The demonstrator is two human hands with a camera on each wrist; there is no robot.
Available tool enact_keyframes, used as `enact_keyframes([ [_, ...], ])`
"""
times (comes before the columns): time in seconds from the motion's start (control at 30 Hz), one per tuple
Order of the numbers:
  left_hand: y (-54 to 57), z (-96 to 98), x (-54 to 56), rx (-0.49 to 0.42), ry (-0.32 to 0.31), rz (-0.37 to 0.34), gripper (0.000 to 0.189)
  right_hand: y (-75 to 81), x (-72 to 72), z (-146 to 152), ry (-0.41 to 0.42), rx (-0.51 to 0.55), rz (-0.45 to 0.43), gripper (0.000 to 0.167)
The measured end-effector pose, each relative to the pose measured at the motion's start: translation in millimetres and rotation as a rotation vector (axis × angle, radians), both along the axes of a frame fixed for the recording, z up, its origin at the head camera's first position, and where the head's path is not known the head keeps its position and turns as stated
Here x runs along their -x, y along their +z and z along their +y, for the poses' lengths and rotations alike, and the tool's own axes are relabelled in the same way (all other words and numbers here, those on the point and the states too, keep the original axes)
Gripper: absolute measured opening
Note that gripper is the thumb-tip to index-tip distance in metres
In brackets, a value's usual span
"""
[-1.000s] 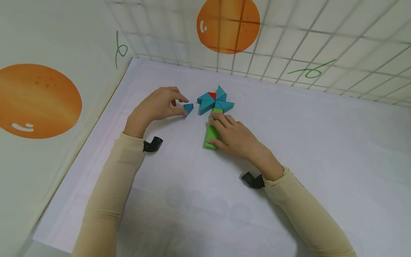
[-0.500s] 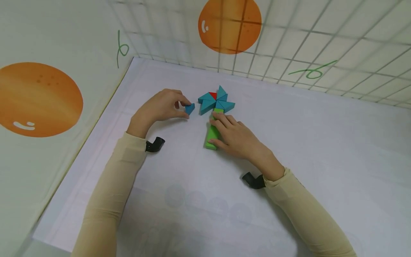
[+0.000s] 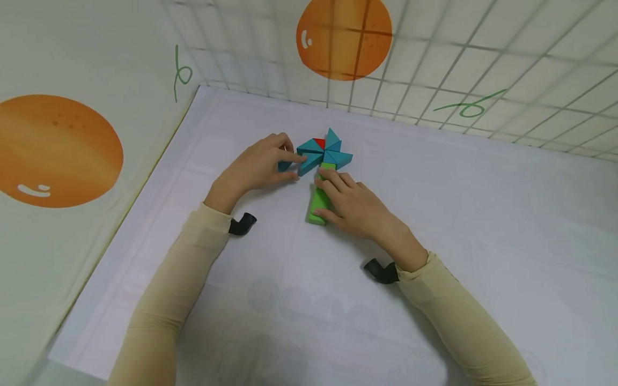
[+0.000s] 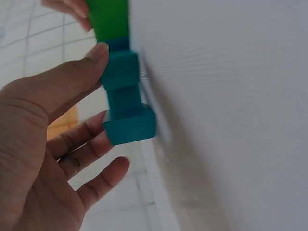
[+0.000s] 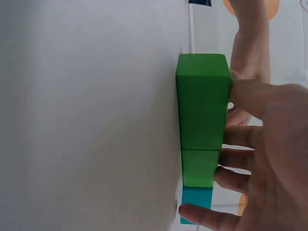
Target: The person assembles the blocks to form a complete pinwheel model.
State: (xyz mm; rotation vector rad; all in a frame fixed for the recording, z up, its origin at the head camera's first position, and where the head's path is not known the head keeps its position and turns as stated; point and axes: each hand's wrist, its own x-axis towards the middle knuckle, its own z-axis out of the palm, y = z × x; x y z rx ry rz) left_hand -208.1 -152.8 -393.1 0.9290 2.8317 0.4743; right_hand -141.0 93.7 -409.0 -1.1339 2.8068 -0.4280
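In the head view, several teal and blue triangular blocks form a pinwheel shape (image 3: 333, 155) with one red triangular block (image 3: 319, 142). Two green blocks (image 3: 319, 201) stretch in a row below it like a stem. My left hand (image 3: 258, 163) is at the pinwheel's left, index fingertip on a teal triangular block (image 3: 311, 162) and thumb beside its outer end. A blue triangular block (image 3: 284, 165) shows partly behind these fingers. My right hand (image 3: 354, 206) rests on the green blocks, its fingers fairly straight; in the right wrist view the fingertips touch their sides.
White paper (image 3: 289, 257) covers the table. Behind it rises a white wall with a grid pattern and orange ball prints (image 3: 344, 40). Another pale wall (image 3: 72, 257) stands at the left. A black curved fitting sticks out at each wrist.
My left hand has moved right, from beside the loose blue triangular block to the pinwheel's left blade. The blue block lies in about the same place. My right hand stays on the green blocks.
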Motion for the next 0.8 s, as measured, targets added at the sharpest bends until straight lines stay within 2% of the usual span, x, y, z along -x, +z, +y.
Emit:
enact_keyframes([
  [0.2, 7.8, -2.9, -1.3, -0.017, -0.010, -0.066, 0.036, 1.0, 0.3, -1.0, -0.006, -0.007, -0.018, 0.063],
  [0.37, 13.2, -8.4, -1.3, -0.038, -0.007, -0.053, 0.033, 1.5, 0.1, -1.3, -0.006, -0.009, -0.018, 0.063],
  [0.53, 14.4, -9.0, -1.1, -0.033, 0.012, -0.041, 0.039, 1.7, 0.2, -1.0, -0.007, -0.012, -0.016, 0.063],
  [0.73, 15.6, -8.1, -2.3, -0.003, -0.027, -0.155, 0.034, 0.9, -0.1, -0.7, -0.008, -0.004, -0.001, 0.062],
  [0.8, 18.9, -11.0, -3.0, -0.010, -0.026, -0.164, 0.033, 0.8, 0.2, -0.9, -0.010, -0.008, -0.006, 0.062],
])
